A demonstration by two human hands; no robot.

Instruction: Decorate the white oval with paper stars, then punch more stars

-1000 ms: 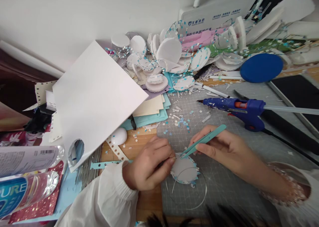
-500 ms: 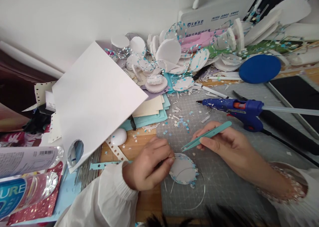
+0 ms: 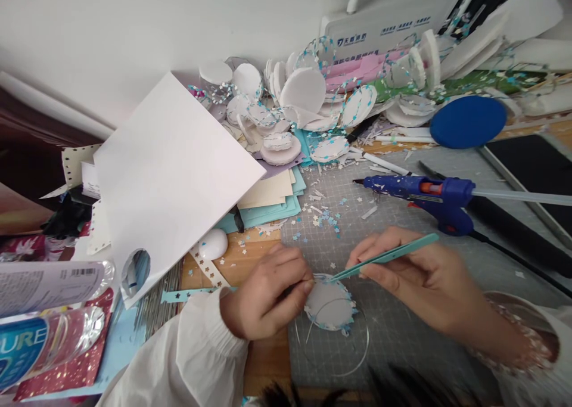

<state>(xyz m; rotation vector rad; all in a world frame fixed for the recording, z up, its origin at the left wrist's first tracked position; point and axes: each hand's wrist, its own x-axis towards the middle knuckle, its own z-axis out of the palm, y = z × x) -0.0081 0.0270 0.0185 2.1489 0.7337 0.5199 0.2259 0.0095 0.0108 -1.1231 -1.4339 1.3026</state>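
My right hand (image 3: pixel 402 273) is closed on teal tweezers (image 3: pixel 388 257), whose tips reach the upper rim of a round white disc (image 3: pixel 330 305). Small blue and white stars run along the disc's edge. My left hand (image 3: pixel 274 291) pinches at the disc's upper left edge with thumb and fingers; the exact grip spot is covered by the fingertips. A thin clear wire (image 3: pixel 367 341) loops over the disc and onto the grey cutting mat (image 3: pixel 388 359) under it. Loose paper stars (image 3: pixel 328 219) and white scraps lie on the mat beyond my hands.
A blue glue gun (image 3: pixel 415 192) lies at right, near a dark phone-like slab (image 3: pixel 531 168) and a blue round lid (image 3: pixel 468 121). White discs (image 3: pixel 304 91) with starred wire pile up at the back. A white board (image 3: pixel 174 180) leans at left, by plastic bottles (image 3: pixel 53 341).
The tweezers have come down, their tips now at the disc's upper rim. My right hand has shifted slightly right and lower. My left hand and the disc stay put.
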